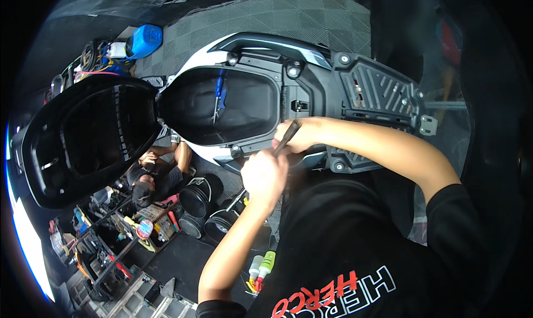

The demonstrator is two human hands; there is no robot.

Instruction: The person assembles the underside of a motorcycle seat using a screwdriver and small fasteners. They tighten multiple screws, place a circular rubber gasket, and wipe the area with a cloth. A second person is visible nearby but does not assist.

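A scooter lies below me with its seat swung up to the left and its black storage compartment exposed. My left hand is closed around a dark, stick-like tool handle, which points up and to the right by the scooter's near side. My right hand is beside it, at the compartment's near right rim, with fingers curled. The handle crosses in front of it, and what these fingers hold is hidden. Inside the compartment lie a blue-handled screwdriver and a smaller blue-handled tool.
A slotted black rear rack extends to the right. Another person sits low beyond the scooter's near left side. Black buckets, spray bottles and a cluttered tool rack stand below left. A blue jug stands at far left.
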